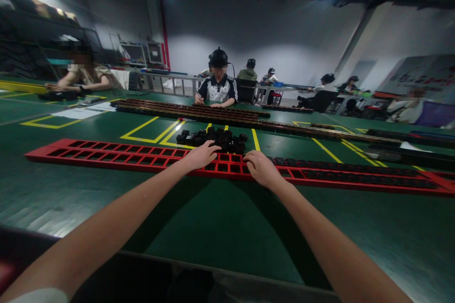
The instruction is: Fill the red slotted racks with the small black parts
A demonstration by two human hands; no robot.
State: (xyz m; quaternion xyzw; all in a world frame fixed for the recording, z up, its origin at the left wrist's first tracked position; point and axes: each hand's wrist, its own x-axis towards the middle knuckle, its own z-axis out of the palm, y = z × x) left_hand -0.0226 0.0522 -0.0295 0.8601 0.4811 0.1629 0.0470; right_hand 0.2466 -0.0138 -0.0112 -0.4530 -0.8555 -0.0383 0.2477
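A long red frame (117, 157) with two rows of square openings lies across the table in front of me. Black parts (348, 170) fill many of its openings on the right, while the openings on the left are bare. Just behind its middle is a pile of small black parts (227, 140). My left hand (202, 156) is over the frame, its fingers loosely stretched toward the pile, with nothing visible in them. Over the openings right of the middle, my right hand (261, 168) has its fingers curled down; its fingertips are partly hidden, and I cannot make out what they hold.
The green table (213, 227) carries yellow tape markings (142, 129). Long brownish strips (192, 112) lie behind the pile, and white paper sheets (83, 112) lie at the left. A person (218, 87) sits opposite, another (85, 73) at the left, with several more farther back.
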